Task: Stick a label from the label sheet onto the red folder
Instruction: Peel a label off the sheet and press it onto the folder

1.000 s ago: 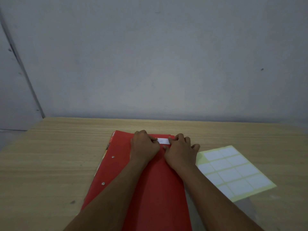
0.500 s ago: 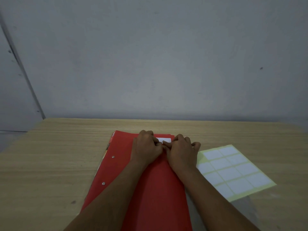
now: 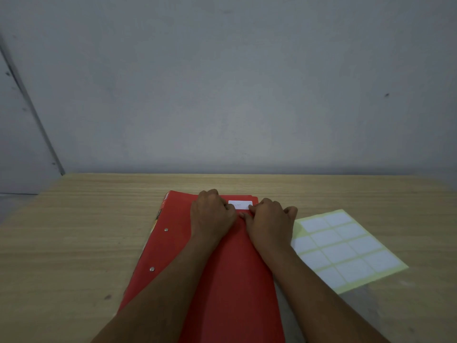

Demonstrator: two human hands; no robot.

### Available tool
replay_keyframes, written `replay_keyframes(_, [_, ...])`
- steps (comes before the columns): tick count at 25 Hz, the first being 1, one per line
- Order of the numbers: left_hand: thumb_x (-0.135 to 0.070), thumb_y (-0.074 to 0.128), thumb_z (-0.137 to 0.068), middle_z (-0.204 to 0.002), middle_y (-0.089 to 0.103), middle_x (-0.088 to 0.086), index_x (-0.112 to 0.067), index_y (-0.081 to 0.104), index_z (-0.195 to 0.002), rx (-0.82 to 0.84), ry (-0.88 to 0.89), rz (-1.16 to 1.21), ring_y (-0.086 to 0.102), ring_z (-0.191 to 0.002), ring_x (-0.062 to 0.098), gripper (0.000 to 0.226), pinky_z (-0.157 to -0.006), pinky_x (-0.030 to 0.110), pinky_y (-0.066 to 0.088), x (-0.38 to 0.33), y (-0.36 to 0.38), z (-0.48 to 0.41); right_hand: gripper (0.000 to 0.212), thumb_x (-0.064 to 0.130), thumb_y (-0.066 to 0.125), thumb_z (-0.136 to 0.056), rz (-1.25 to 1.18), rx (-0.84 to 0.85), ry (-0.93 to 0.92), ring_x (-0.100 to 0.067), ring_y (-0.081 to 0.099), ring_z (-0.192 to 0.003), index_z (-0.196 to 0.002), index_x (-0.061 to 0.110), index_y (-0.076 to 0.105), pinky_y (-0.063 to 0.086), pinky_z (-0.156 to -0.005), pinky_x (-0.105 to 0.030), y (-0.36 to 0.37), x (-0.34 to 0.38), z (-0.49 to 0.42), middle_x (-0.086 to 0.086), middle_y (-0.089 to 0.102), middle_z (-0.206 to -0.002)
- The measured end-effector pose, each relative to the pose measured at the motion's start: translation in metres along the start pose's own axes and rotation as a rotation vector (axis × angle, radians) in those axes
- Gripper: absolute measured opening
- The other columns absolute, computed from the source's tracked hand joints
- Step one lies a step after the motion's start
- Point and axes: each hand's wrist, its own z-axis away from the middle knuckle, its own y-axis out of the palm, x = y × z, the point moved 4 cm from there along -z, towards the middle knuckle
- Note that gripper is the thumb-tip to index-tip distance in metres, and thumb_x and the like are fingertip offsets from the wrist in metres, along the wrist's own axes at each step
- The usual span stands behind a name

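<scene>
- One red folder (image 3: 222,280) lies flat on the wooden table (image 3: 74,243). Its long side runs from the person toward the wall.
- One white label (image 3: 239,204) sits on the folder, close to its far edge. The label's long side runs left to right, across the folder.
- The left hand (image 3: 212,214) is curled, with its knuckles up. Its fingertips touch the left end of the label.
- The right hand (image 3: 268,219) is curled too. Its fingertips touch the right end and near edge of the label.
- Both hands press down on the label. They do not pinch or lift it. I cannot tell if every corner is stuck flat, because the fingers hide the ends.
- The label lies just past the fingertips, on the far side of both hands. It sits between the two hands, and both are about as near to it.
- I think the next move is to rub along the label, from the middle out to each end.
- One label sheet (image 3: 346,248) lies on the table, just beside the folder on the right. The right hand is nearer to it.
- The sheet shows about ten white labels. The arm may hide some.
- Two small metal studs (image 3: 166,229) show on the left side of the folder.
</scene>
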Motion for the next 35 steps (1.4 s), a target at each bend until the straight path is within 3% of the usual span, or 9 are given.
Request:
replay_keyframes(2, [-0.021, 0.051, -0.077, -0.065, 0.048, 0.001, -0.01, 0.059, -0.056, 0.017, 0.074, -0.001, 0.051, -0.074, 0.023, 0.025, -0.06, 0.032, 0.031, -0.003, 0.002, 0.0, 0.036, 0.053, 0.047, -0.097, -0.006, 0.009, 0.002, -0.016, 0.055, -0.098, -0.105, 0.029, 0.073, 0.024, -0.084, -0.04, 0.001, -0.001, 0.0, 0.007, 0.062, -0.101])
replay_keyframes(4, [-0.025, 0.052, -0.079, -0.072, 0.057, 0.0, -0.015, 0.079, -0.082, 0.052, 0.125, 0.011, 0.054, -0.08, 0.023, 0.029, -0.062, 0.031, 0.034, -0.006, 0.005, 0.0, 0.034, 0.048, 0.044, -0.099, -0.01, 0.027, 0.007, -0.015, 0.052, -0.102, -0.107, 0.03, 0.072, 0.024, -0.085, -0.04, 0.003, -0.001, 0.0, 0.008, 0.059, -0.105])
replay_keyframes(12, [-0.047, 0.034, -0.072, -0.074, 0.052, -0.005, -0.026, 0.076, -0.112, 0.131, 0.104, -0.026, 0.049, -0.085, 0.02, 0.061, -0.075, 0.036, 0.044, -0.01, 0.005, 0.0, 0.037, 0.038, 0.037, -0.098, -0.012, 0.139, -0.031, -0.02, 0.04, -0.113, -0.125, 0.036, 0.061, 0.023, -0.09, -0.046, 0.011, 0.001, -0.004, 0.002, 0.044, -0.119])
replay_keyframes(17, [-0.048, 0.038, -0.078, -0.062, 0.043, -0.007, -0.019, 0.074, -0.085, 0.116, 0.094, -0.084, 0.05, -0.08, 0.019, 0.047, -0.067, 0.033, 0.038, -0.008, 0.009, -0.003, 0.039, 0.043, 0.034, -0.1, -0.018, 0.154, -0.045, -0.021, 0.038, -0.116, -0.133, 0.044, 0.055, 0.023, -0.094, -0.048, 0.013, 0.002, -0.005, 0.001, 0.044, -0.122])
replay_keyframes(20, [-0.041, 0.05, -0.082, -0.06, 0.042, -0.008, -0.021, 0.079, -0.092, 0.039, 0.034, -0.072, 0.045, -0.075, 0.018, 0.037, -0.07, 0.036, 0.042, -0.004, 0.007, -0.001, 0.039, 0.039, 0.034, -0.099, -0.013, 0.122, -0.024, -0.021, 0.04, -0.115, -0.126, 0.031, 0.06, 0.025, -0.094, -0.048, 0.013, 0.003, -0.003, 0.001, 0.045, -0.121])
replay_keyframes(25, [-0.036, 0.05, -0.08, -0.074, 0.063, 0.004, -0.019, 0.078, -0.09, 0.051, -0.006, -0.101, 0.056, -0.082, 0.024, 0.034, -0.073, 0.037, 0.043, -0.003, 0.006, -0.001, 0.037, 0.045, 0.041, -0.096, -0.033, 0.108, 0.018, -0.02, 0.042, -0.113, -0.114, 0.023, 0.064, 0.024, -0.091, -0.046, 0.013, 0.001, -0.004, 0.003, 0.047, -0.118])
replay_keyframes(29, [-0.035, 0.05, -0.077, -0.059, 0.049, 0.003, -0.018, 0.046, -0.05, 0.051, 0.029, -0.113, 0.051, -0.064, 0.022, 0.033, -0.057, 0.032, 0.031, -0.003, 0.005, 0.001, 0.034, 0.045, 0.047, -0.096, -0.041, 0.038, -0.018, -0.019, 0.05, -0.109, -0.109, 0.026, 0.071, 0.025, -0.092, -0.043, 0.011, 0.0, -0.002, 0.003, 0.056, -0.111])
replay_keyframes(31, [-0.032, 0.05, -0.075, -0.054, 0.047, 0.004, -0.016, 0.037, -0.046, 0.064, 0.082, -0.095, 0.047, -0.057, 0.021, 0.036, -0.052, 0.032, 0.031, -0.006, 0.005, 0.002, 0.032, 0.043, 0.049, -0.096, -0.036, 0.006, -0.031, -0.021, 0.055, -0.104, -0.102, 0.023, 0.073, 0.026, -0.094, -0.042, 0.008, 0.0, -0.002, 0.002, 0.061, -0.104])
replay_keyframes(35, [-0.03, 0.05, -0.075, -0.051, 0.047, 0.005, -0.009, 0.042, -0.049, 0.099, 0.172, -0.038, 0.045, -0.053, 0.023, 0.034, -0.049, 0.032, 0.03, -0.01, 0.009, 0.002, 0.039, 0.041, 0.043, -0.101, -0.049, -0.014, -0.02, -0.02, 0.057, -0.097, -0.086, 0.018, 0.071, 0.026, -0.093, -0.041, 0.008, 0.0, 0.0, 0.002, 0.062, -0.096])
